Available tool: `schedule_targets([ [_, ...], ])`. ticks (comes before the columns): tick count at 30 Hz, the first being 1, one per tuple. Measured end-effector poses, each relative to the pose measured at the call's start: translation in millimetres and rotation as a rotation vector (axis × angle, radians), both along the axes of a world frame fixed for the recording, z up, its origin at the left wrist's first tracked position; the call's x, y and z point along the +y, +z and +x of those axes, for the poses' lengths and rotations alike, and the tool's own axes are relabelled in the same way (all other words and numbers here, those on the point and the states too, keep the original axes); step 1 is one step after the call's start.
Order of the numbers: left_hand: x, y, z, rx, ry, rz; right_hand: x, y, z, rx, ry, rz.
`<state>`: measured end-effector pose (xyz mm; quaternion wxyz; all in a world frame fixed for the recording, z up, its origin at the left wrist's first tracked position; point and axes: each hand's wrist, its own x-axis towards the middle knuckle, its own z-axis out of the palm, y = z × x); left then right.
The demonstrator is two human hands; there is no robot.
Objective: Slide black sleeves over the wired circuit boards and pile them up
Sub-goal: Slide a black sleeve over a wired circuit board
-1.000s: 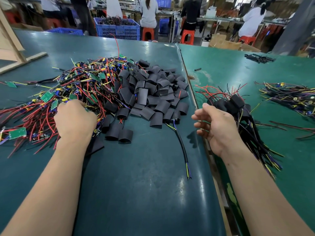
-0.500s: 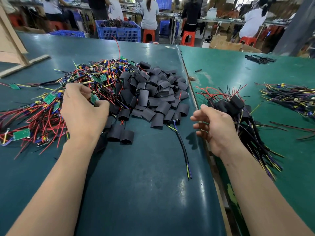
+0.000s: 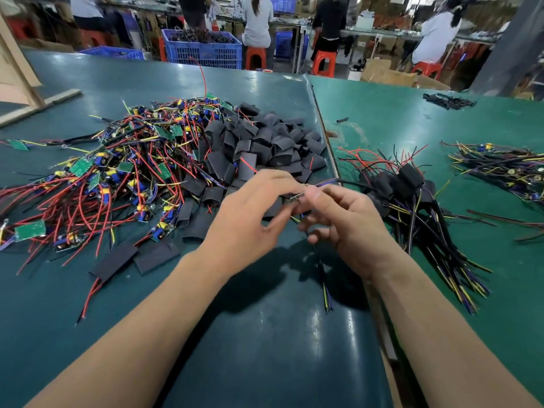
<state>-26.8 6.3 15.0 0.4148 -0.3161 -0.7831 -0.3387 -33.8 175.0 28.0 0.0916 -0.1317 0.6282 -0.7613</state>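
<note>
Both hands have met mid-table, left hand [image 3: 250, 219] and right hand [image 3: 344, 222] pinching a small wired green circuit board [image 3: 297, 197], ready for threading into a flat black sleeve [image 3: 275, 206].

Place: electronics assembly workshop, factory floor
Table [image 3: 382, 119]: long green work surface, heaped wired circuit boards [image 3: 123, 172] and black sleeves [image 3: 265, 142]
Background: workers [image 3: 257, 19] on red stools [image 3: 255, 57], blue crates [image 3: 203, 51]
</note>
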Motion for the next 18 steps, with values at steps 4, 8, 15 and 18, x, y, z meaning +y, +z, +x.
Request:
schedule_targets([
  [4, 3, -4, 0, 0.066, -0.046, -0.043, -3, -2, 0, 0.032, -0.008, -0.072],
  [8, 3, -7, 1, 0.166, 0.062, -0.075, -4, 2, -2, 0.079, -0.167, -0.156],
  [15, 7, -11, 2, -0.473, 0.025, 0.422, -2, 2, -2, 0.066, -0.130, -0.132],
  [18, 10, -9, 2, -0.470, 0.027, 0.446, -5, -3, -2, 0.088, -0.104, -0.074],
])
